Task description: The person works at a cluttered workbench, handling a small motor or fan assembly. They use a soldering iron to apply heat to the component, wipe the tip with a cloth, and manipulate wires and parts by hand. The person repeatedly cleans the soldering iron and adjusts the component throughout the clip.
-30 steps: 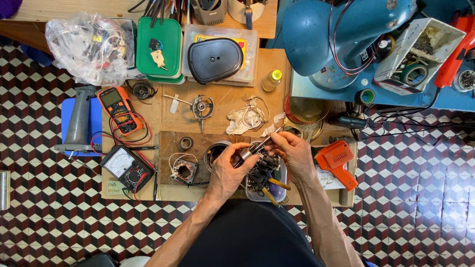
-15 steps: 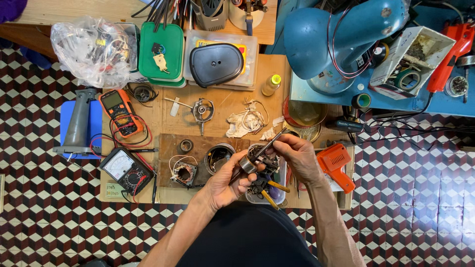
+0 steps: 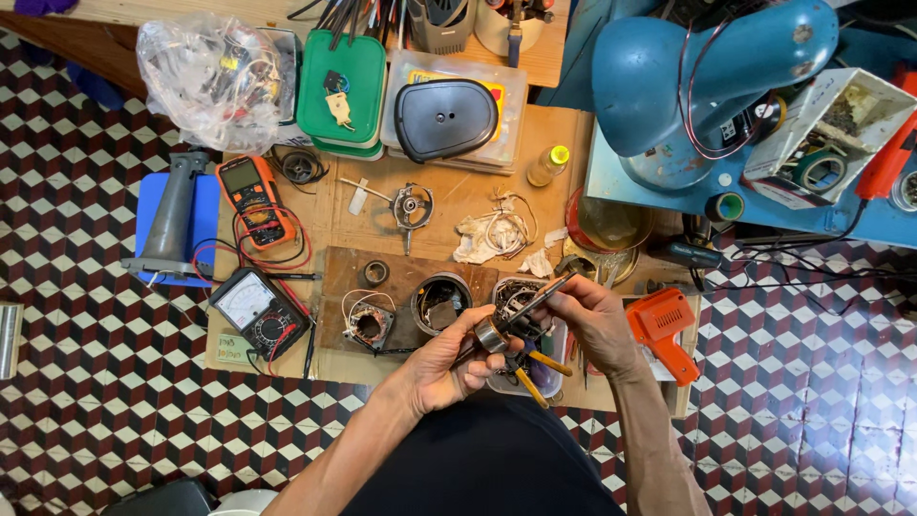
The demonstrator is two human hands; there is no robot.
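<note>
We see both hands meeting low over the wooden counter (image 3: 478, 205), w/ 1 part shared between them: a small motor rotor on a dark metal shaft (image 3: 521, 311). Left hand (image 3: 441, 368) has its grip curled round the silvery cylindrical end, fingers pressed on it from below. Right hand (image 3: 597, 320) pinches the shaft farther up, near its thin tip. So the part sits in both grips at once, above a clear plastic tray (image 3: 554, 358) holding yellow-handled pliers (image 3: 535, 373).

Key relation: the shaft's long axis runs diagonally, from the lower-left fat end in the left hand up-right toward the tip just beside the right fingers. Left hand is nearer the heavy end, right hand nearer the tip. Whether the tip is free or covered by the right fingers, we can't tell.

Around: 2 round motor housings on a dark board (image 3: 401, 296) to the left, an analog multimeter (image 3: 256, 311), an orange digital meter (image 3: 250, 196), an orange tool (image 3: 664, 330) on the right.
</note>
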